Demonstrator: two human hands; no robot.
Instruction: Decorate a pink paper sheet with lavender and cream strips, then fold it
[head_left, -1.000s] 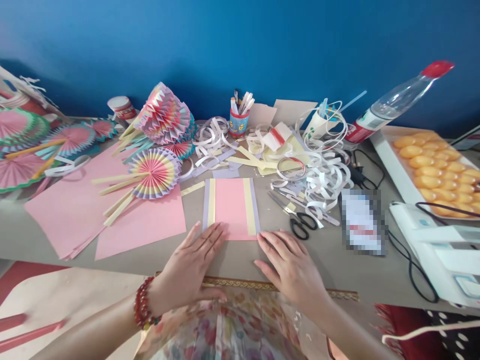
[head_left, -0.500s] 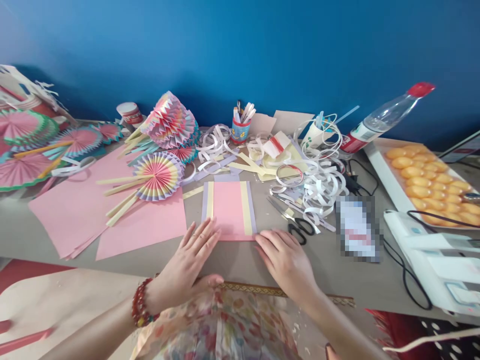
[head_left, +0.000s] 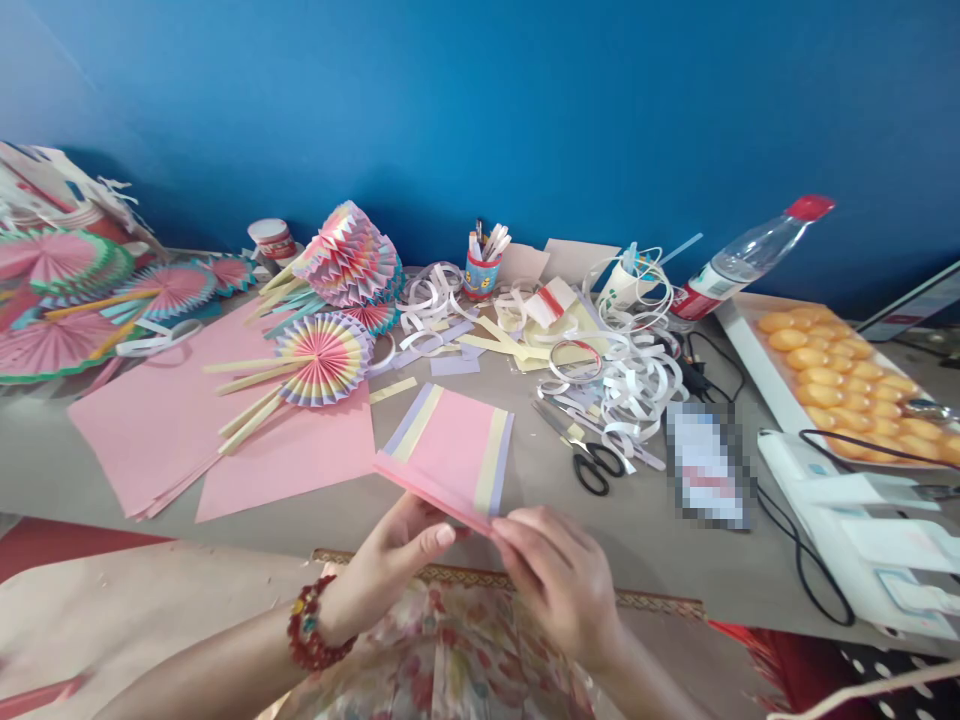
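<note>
A pink paper sheet (head_left: pixel 454 450) with yellow and lilac stripes along both sides is lifted off the table at its near edge. My left hand (head_left: pixel 390 565), with a red bead bracelet on the wrist, grips that near edge from below with thumb on top. My right hand (head_left: pixel 559 580) pinches the same edge at its right corner. The sheet's near edge looks folded over into a narrow strip. Black-handled scissors (head_left: pixel 581 450) lie on the table just right of the sheet.
Plain pink sheets (head_left: pixel 225 440) and a finished rainbow paper fan (head_left: pixel 324 358) lie left. More fans (head_left: pixel 67 300) fill the far left. White paper strip curls (head_left: pixel 637 360), a pen cup (head_left: pixel 480 272), a plastic bottle (head_left: pixel 742 258), an orange tray (head_left: pixel 832 360) and a white device (head_left: pixel 862 510) sit right.
Both hands were pressing flat on the sheet's near edge on the table; now they have gripped that edge and lifted the sheet, tilting it to the left.
</note>
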